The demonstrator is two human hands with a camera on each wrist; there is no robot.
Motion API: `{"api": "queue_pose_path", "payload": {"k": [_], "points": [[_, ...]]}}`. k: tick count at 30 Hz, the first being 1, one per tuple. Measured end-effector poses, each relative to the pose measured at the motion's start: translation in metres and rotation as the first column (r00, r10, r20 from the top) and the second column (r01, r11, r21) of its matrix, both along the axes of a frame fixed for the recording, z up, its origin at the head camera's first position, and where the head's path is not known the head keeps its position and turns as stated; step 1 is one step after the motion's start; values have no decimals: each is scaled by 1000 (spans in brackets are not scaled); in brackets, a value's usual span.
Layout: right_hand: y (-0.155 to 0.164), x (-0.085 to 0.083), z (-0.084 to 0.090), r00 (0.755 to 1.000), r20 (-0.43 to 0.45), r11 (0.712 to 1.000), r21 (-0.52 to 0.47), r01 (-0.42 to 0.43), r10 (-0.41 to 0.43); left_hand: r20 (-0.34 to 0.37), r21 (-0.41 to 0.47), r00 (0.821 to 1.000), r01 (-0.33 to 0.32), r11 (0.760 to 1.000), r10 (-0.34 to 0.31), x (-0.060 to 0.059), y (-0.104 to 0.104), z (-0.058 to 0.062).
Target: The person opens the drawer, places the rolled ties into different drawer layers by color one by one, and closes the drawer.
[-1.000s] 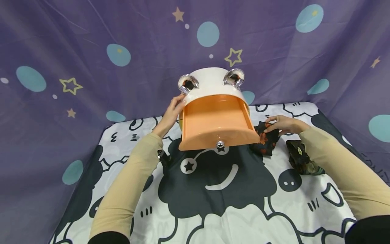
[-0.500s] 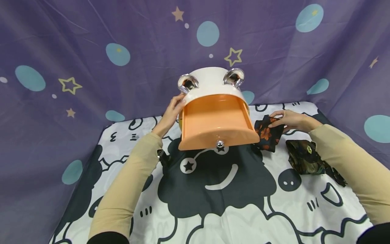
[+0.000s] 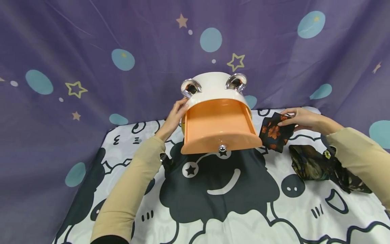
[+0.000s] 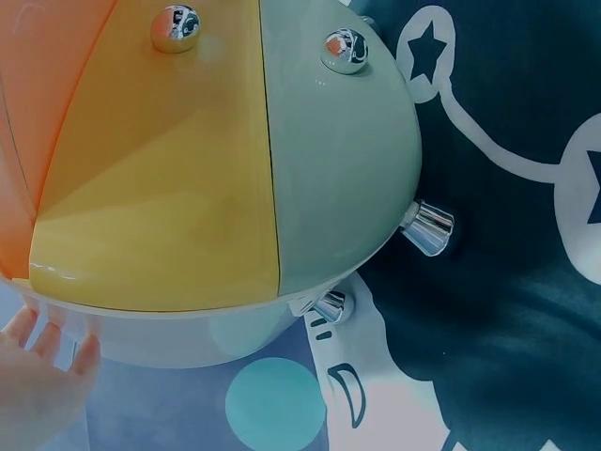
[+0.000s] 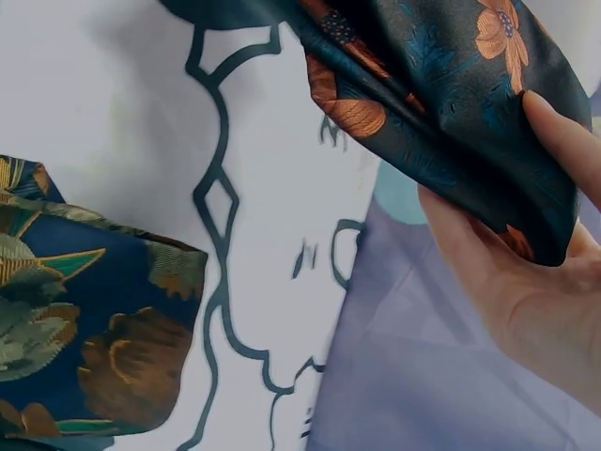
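A small white chest of drawers (image 3: 212,86) with two shiny round eyes stands at the back of the table. Its orange top drawer (image 3: 220,118) is pulled out and looks bare inside. My left hand (image 3: 174,117) rests on the chest's left side, fingertips (image 4: 86,355) against the white shell. To the right of the drawer, my right hand (image 3: 306,120) pinches a folded dark cloth with orange flowers (image 3: 273,133) between thumb and fingers. In the right wrist view this cloth (image 5: 451,103) is doubled over in soft folds.
A second dark patterned cloth (image 3: 310,162) lies bunched below my right forearm. Yellow (image 4: 160,178) and green (image 4: 343,160) drawers sit shut under the orange one. A purple curtain (image 3: 152,51) hangs right behind the chest. The tabletop wears a cartoon-print cover (image 3: 237,220).
My right hand has moved right with the flowered cloth, away from the drawer. More of the second cloth shows from under the forearm. My left hand stays on the chest.
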State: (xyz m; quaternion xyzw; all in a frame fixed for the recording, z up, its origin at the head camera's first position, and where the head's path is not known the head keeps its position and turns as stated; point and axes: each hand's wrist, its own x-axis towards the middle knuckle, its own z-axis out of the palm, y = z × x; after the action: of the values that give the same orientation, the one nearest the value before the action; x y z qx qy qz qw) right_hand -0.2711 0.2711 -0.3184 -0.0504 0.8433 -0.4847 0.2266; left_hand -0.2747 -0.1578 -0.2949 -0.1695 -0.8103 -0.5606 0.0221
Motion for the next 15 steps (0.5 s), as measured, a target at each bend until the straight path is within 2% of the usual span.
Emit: {"api": "queue_pose_path", "payload": {"k": [3,6,11,15], "points": [[0,5,5,1000,-3,999,-32,14,-14,-15,-3,1000,-4,1000,3,-6,-2,-8],[0,9,17,999,-18,998,-53,32,-32,-22,-8,1000,-6,1000,5,-7,-2,-9],[1,15,38,998,-48,995,-84,46,-50,-12,-6,1000,-5,1000,5,-6,-2,-3],[2,22,52,998,-40,996,-76,53,-56,20,0,1000,10,1000,-10,5,1,4]]}}
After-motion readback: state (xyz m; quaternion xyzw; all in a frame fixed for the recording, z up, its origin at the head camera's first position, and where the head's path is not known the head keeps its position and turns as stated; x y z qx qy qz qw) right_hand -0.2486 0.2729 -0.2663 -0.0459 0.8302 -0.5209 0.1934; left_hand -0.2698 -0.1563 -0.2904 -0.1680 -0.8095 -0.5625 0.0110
